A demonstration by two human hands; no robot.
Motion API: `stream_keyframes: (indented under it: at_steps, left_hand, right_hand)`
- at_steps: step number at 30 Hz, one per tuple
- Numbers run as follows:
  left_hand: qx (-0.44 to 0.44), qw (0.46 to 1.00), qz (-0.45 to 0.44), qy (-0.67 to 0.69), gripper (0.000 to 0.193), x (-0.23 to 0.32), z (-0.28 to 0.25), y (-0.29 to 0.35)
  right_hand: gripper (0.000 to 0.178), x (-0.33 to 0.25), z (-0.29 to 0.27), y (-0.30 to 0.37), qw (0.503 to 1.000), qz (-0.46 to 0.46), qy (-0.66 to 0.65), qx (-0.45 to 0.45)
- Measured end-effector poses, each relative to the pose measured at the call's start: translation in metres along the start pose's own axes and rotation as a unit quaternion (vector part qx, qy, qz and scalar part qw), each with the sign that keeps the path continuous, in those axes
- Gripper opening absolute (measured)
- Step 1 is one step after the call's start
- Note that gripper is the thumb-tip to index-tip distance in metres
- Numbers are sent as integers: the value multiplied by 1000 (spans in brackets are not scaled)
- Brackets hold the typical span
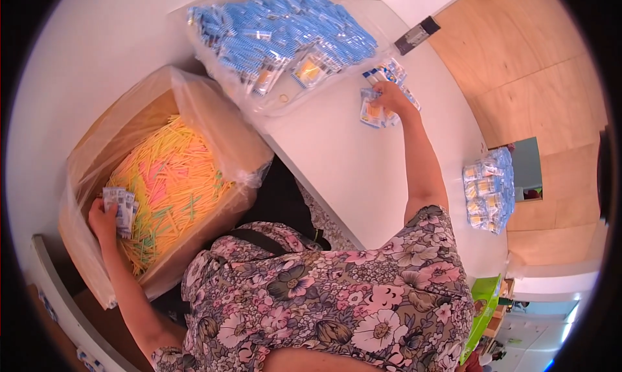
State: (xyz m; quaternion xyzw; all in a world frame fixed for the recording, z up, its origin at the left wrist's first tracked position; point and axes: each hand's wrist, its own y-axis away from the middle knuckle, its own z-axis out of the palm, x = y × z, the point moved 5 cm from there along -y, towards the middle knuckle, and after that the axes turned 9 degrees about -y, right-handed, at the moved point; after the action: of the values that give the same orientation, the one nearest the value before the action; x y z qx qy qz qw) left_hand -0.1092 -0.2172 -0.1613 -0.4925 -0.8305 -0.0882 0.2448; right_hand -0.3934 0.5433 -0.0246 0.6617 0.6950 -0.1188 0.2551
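Observation:
In the head view my left hand is closed on a few small white-and-blue packets, its thumb lying over them. It is inside a cardboard box, above a heap of thin yellow, orange, pink and green sticks. My right hand reaches out over the white table, fingers pinched on small clear-and-blue packets with something orange inside. More such packets lie just beyond those fingers. How many packets each hand grips I cannot tell.
A clear plastic tray heaped with blue-striped packets stands at the table's far side. Near it lies a dark rectangular object. Bundled packets in clear wrap sit at the right edge. Clear plastic film lines the box.

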Motion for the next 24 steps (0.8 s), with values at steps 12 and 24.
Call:
stream_keyframes:
  at_steps: [12, 24]
  left_hand:
    - [-54, 976, -53, 206, 12, -34, 11, -12]
    - [-29, 945, -145, 293, 16, 56, -19, 15]
  right_hand:
    - [29, 21, -32, 62, 963, 50, -30, 263]
    - [14, -198, 21, 185, 829, -463, -50, 311]
